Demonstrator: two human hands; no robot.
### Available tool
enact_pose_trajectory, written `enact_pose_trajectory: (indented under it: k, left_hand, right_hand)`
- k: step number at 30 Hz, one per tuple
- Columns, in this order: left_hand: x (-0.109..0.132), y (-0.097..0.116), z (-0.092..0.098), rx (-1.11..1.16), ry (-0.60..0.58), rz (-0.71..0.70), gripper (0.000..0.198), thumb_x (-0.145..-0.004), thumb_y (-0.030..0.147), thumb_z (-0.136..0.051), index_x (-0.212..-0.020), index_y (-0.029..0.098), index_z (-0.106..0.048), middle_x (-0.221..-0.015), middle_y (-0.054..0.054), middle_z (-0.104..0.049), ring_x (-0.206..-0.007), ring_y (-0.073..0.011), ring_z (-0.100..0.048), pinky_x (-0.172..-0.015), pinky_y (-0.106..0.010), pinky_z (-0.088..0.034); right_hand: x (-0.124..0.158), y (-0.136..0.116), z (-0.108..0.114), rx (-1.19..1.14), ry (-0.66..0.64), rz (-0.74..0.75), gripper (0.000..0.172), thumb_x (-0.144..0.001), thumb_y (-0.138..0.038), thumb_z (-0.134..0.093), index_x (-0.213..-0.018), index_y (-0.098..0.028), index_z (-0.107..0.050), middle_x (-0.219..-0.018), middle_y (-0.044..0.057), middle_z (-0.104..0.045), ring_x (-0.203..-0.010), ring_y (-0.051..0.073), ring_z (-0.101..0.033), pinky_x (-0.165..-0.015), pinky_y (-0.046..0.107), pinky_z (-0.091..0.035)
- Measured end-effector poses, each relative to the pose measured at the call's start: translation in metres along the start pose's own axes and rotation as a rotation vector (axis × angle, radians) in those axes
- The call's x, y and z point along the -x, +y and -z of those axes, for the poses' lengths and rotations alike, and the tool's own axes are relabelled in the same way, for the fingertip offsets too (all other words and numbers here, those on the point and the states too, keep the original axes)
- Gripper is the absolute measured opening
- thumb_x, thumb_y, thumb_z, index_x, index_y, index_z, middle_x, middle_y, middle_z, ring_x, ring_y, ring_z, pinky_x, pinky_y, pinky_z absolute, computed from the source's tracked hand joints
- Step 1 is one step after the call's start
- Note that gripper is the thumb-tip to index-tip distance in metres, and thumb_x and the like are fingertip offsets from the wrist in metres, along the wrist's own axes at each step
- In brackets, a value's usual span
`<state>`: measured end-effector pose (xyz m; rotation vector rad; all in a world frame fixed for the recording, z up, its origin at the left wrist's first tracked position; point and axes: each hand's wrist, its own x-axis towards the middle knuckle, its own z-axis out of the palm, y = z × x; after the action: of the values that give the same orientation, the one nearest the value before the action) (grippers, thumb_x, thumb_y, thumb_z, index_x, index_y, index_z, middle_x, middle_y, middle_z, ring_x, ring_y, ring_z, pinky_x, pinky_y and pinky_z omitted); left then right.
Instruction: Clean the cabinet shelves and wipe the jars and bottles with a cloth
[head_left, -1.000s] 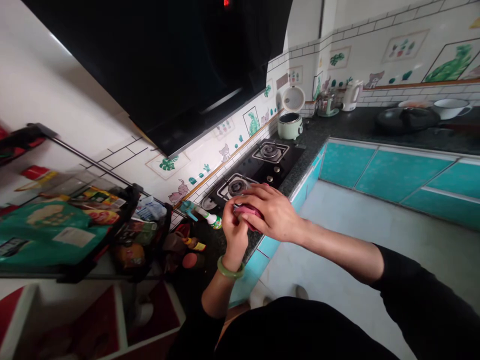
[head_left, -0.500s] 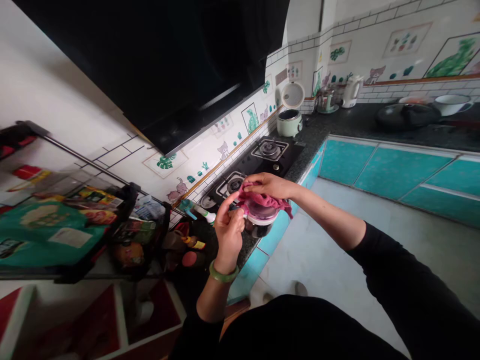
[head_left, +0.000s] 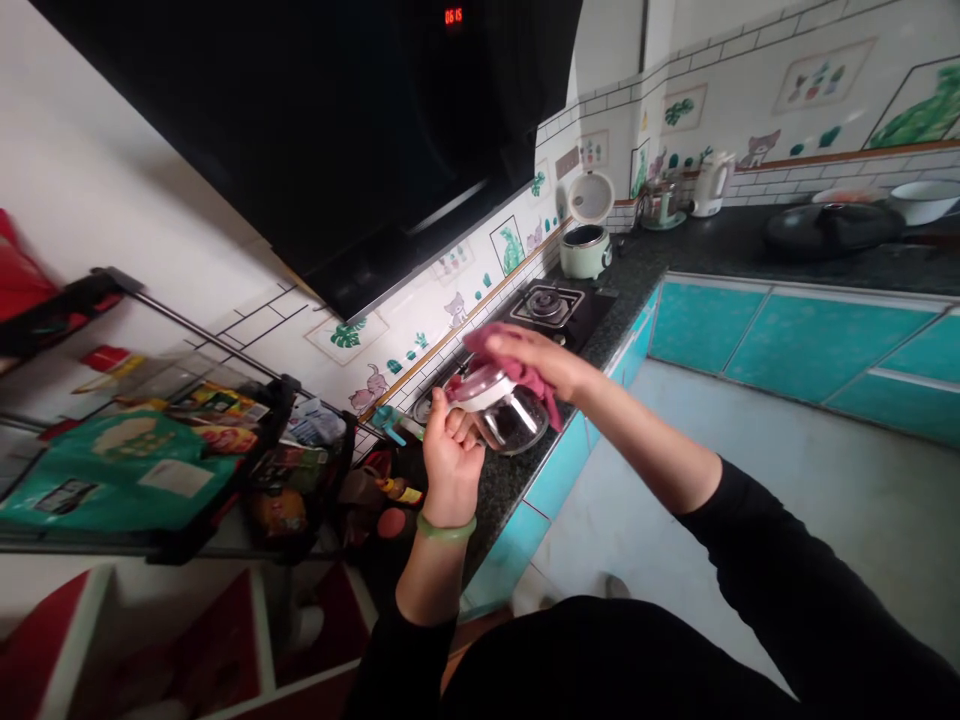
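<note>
My left hand [head_left: 452, 458], with a green bangle on the wrist, grips a small round glass jar [head_left: 508, 410] with a white rim, tilted over the counter edge. My right hand [head_left: 534, 358] presses a dark pink cloth [head_left: 517, 368] over the jar's top and far side. Dark contents show through the glass. Both hands hover above the black gas stove [head_left: 534, 312] and the dark stone counter [head_left: 517, 470].
A black range hood [head_left: 360, 130] hangs above the stove. A rack [head_left: 187, 450] with packets and bottles stands at the left. A pale green rice cooker [head_left: 585, 240], a kettle [head_left: 709, 185], a black pan [head_left: 829, 225] and teal cabinet fronts [head_left: 780, 340] lie further along.
The jar has come out from under my hands and tilted onto its side. My right hand has lifted with the cloth and moved over the jar's top; both hands sit slightly higher.
</note>
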<state>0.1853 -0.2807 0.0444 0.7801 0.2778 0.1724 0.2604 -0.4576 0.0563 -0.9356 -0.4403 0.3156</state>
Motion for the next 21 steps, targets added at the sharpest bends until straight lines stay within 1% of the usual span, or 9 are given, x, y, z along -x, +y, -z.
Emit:
enact_pose_trajectory:
  k: [3,5,7,10,13,15,17,19,21]
  left_hand:
    - [0.000,-0.004,-0.002,-0.030,-0.048,-0.082,0.037,-0.081,0.034,-0.092,-0.075,0.015,-0.061,-0.046,0.014,-0.030,-0.036,0.0003,-0.025,-0.035,-0.013,-0.019]
    - [-0.001,-0.004,-0.001,-0.058,-0.036,-0.082,0.033,-0.079,0.032,-0.093,-0.080,0.015,-0.065,-0.046,0.015,-0.030,-0.035,0.0005,-0.025,-0.035,-0.013,-0.017]
    - [-0.005,-0.001,-0.002,-0.061,0.009,-0.063,0.039,-0.081,0.034,-0.092,-0.073,0.016,-0.058,-0.045,0.015,-0.029,-0.034,0.0005,-0.022,-0.034,-0.014,-0.015]
    - [-0.012,0.007,-0.005,-0.034,0.041,-0.112,0.056,-0.085,0.034,-0.088,-0.062,0.019,-0.039,-0.044,0.014,-0.028,-0.033,0.0006,-0.021,-0.034,-0.015,-0.014]
    - [-0.015,0.014,-0.008,-0.029,0.042,-0.185,0.061,-0.089,0.036,-0.084,-0.060,0.021,-0.032,-0.044,0.014,-0.028,-0.033,0.0001,-0.021,-0.034,-0.016,-0.014]
    - [-0.014,0.017,-0.009,-0.043,0.030,-0.164,0.062,-0.091,0.039,-0.081,-0.060,0.022,-0.031,-0.044,0.013,-0.029,-0.034,-0.0013,-0.024,-0.035,-0.018,-0.019]
    - [-0.012,0.019,-0.008,-0.040,-0.028,-0.099,0.063,-0.093,0.041,-0.079,-0.059,0.023,-0.028,-0.045,0.012,-0.029,-0.036,-0.0026,-0.028,-0.037,-0.019,-0.024]
    - [-0.012,0.023,-0.008,-0.019,-0.071,-0.063,0.067,-0.094,0.041,-0.077,-0.059,0.024,-0.023,-0.046,0.011,-0.028,-0.036,-0.0032,-0.029,-0.039,-0.020,-0.027]
    - [-0.013,0.028,-0.007,0.002,-0.030,-0.074,0.068,-0.098,0.042,-0.072,-0.060,0.024,-0.019,-0.045,0.011,-0.024,-0.035,-0.0033,-0.026,-0.038,-0.020,-0.027]
  right_hand:
    - [0.003,0.010,-0.020,0.111,0.145,0.213,0.030,-0.082,-0.046,-0.083,-0.099,-0.021,-0.079,-0.098,0.000,-0.079,-0.090,0.015,-0.072,-0.092,0.028,-0.059]
    - [0.009,0.021,-0.026,0.211,0.270,0.339,0.027,-0.090,-0.047,-0.075,-0.097,-0.021,-0.078,-0.099,0.001,-0.080,-0.094,0.016,-0.072,-0.096,0.030,-0.057]
    - [0.018,0.032,-0.030,0.352,0.368,0.446,0.027,-0.097,-0.046,-0.066,-0.105,-0.023,-0.078,-0.105,0.003,-0.080,-0.100,0.018,-0.073,-0.101,0.034,-0.056]
    - [0.037,0.050,-0.041,0.568,0.443,0.630,0.028,-0.102,-0.040,-0.063,-0.122,-0.026,-0.075,-0.132,0.008,-0.075,-0.125,0.023,-0.069,-0.115,0.041,-0.051]
    - [0.056,0.072,-0.055,0.768,0.446,0.807,0.032,-0.101,-0.030,-0.063,-0.132,-0.027,-0.071,-0.156,0.012,-0.061,-0.148,0.028,-0.055,-0.126,0.052,-0.041]
    - [0.065,0.090,-0.063,0.889,0.388,0.894,0.035,-0.100,-0.024,-0.064,-0.134,-0.031,-0.071,-0.156,0.009,-0.061,-0.155,0.030,-0.048,-0.128,0.057,-0.037]
    - [0.071,0.105,-0.070,0.931,0.239,0.972,0.037,-0.098,-0.022,-0.064,-0.132,-0.035,-0.072,-0.144,0.005,-0.071,-0.146,0.029,-0.058,-0.122,0.054,-0.046]
    - [0.076,0.111,-0.074,0.863,0.125,1.007,0.035,-0.098,-0.021,-0.063,-0.127,-0.037,-0.073,-0.128,0.003,-0.079,-0.126,0.027,-0.072,-0.108,0.047,-0.057]
    - [0.081,0.103,-0.076,0.704,0.165,0.957,0.028,-0.099,-0.019,-0.061,-0.119,-0.034,-0.076,-0.118,0.003,-0.080,-0.111,0.024,-0.077,-0.099,0.042,-0.062]
